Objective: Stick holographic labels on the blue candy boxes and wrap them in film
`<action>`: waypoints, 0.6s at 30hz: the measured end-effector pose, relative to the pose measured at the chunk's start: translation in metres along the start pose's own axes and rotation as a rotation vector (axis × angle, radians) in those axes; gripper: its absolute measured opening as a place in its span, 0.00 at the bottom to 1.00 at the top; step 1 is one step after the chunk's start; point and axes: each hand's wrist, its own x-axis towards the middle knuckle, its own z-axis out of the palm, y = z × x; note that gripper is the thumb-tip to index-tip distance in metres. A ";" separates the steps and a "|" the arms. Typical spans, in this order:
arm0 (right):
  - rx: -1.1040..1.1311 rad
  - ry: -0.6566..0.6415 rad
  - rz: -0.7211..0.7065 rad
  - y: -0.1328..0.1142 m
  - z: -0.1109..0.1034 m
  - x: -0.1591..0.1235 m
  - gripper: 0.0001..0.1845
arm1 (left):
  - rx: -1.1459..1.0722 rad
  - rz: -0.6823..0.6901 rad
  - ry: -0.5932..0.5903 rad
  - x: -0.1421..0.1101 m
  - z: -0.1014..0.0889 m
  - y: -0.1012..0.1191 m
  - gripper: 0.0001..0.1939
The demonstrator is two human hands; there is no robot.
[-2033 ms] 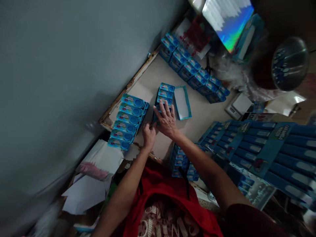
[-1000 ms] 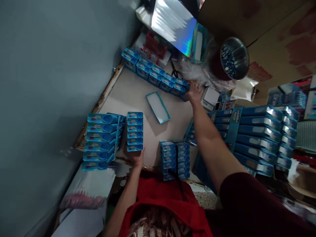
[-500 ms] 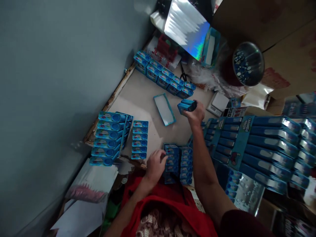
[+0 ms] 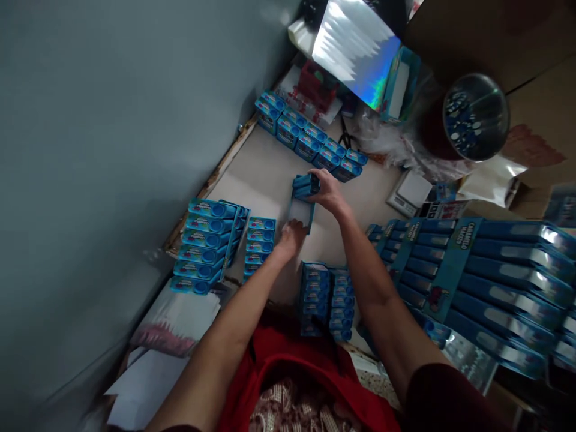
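Brings blue boxes [image 4: 305, 186] to the open tray [image 4: 300, 211], pinched in right hand [image 4: 330, 193]; reaches near end with left hand [image 4: 293, 236] — cannot tell its finger state.

This looks like a small packing workshop: matching printed blue boxes [image 4: 315, 295] line the near edge of the worn table [image 4: 245, 171] and crowd its near left corner, a digital scale [image 4: 413, 188] sits towards the far right, and a metal bowl [image 4: 494, 99] stands beside brown cardboard [image 4: 546, 111].
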 end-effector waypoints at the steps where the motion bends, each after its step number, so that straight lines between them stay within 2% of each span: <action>1: -0.044 -0.006 0.010 -0.002 0.001 0.001 0.40 | -0.007 -0.023 0.005 -0.001 0.002 -0.002 0.16; 4: -0.172 -0.006 0.042 -0.006 0.001 0.002 0.44 | -0.017 -0.080 0.013 0.005 0.007 -0.005 0.16; 7: -0.224 -0.020 0.089 -0.007 0.006 0.004 0.46 | -0.020 -0.080 0.025 0.010 0.010 -0.006 0.16; 11: -0.243 -0.020 0.130 -0.015 0.030 0.004 0.47 | -0.013 -0.074 0.035 0.005 0.012 -0.004 0.17; 14: -0.251 0.021 0.113 -0.022 0.047 0.004 0.52 | -0.006 -0.081 0.060 0.000 0.010 0.002 0.17; 16: -0.243 -0.016 0.082 -0.018 0.043 0.005 0.56 | -0.005 -0.087 0.052 -0.002 0.006 0.006 0.17; 18: -0.228 -0.044 0.068 -0.005 0.021 0.010 0.60 | -0.003 -0.106 0.018 -0.004 0.002 0.011 0.17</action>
